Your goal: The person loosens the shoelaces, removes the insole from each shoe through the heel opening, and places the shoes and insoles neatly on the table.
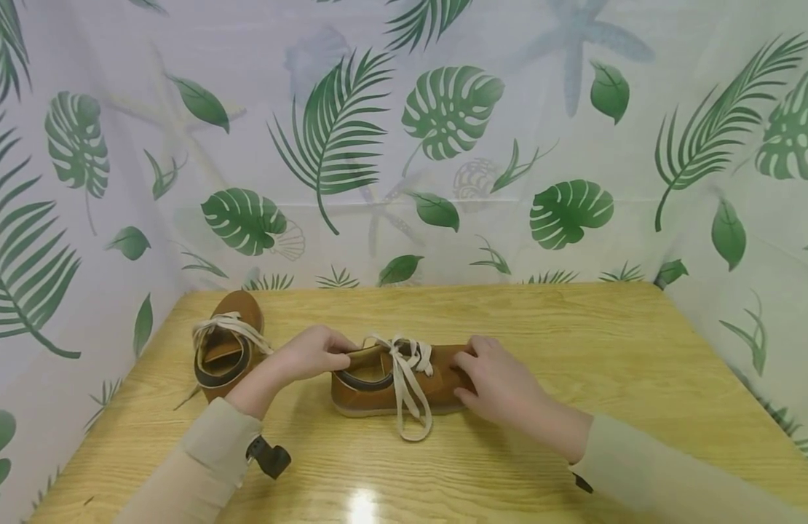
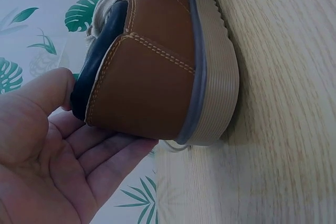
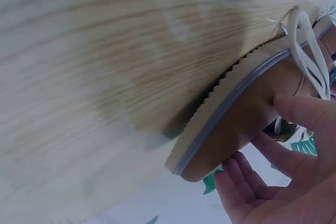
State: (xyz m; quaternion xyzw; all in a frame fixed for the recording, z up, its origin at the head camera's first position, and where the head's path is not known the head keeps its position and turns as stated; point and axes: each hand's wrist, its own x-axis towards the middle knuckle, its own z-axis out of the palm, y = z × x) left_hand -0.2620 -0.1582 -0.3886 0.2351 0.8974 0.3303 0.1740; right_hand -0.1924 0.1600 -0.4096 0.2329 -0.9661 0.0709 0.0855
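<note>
A brown lace-up shoe lies sole down across the middle of the wooden table, toe to the right. Its pale laces are tied, with loops hanging over the near side. My left hand pinches the heel collar; in the left wrist view the thumb is at the dark collar lining and the fingers lie behind the heel. At the toe end, my right hand grips the shoe, its thumb against the near side and the other fingers over the top and far side.
A matching brown shoe with tied pale laces stands at the table's left, toe away from me, beside my left forearm. The wooden table meets leaf-patterned cloth at the back and both sides.
</note>
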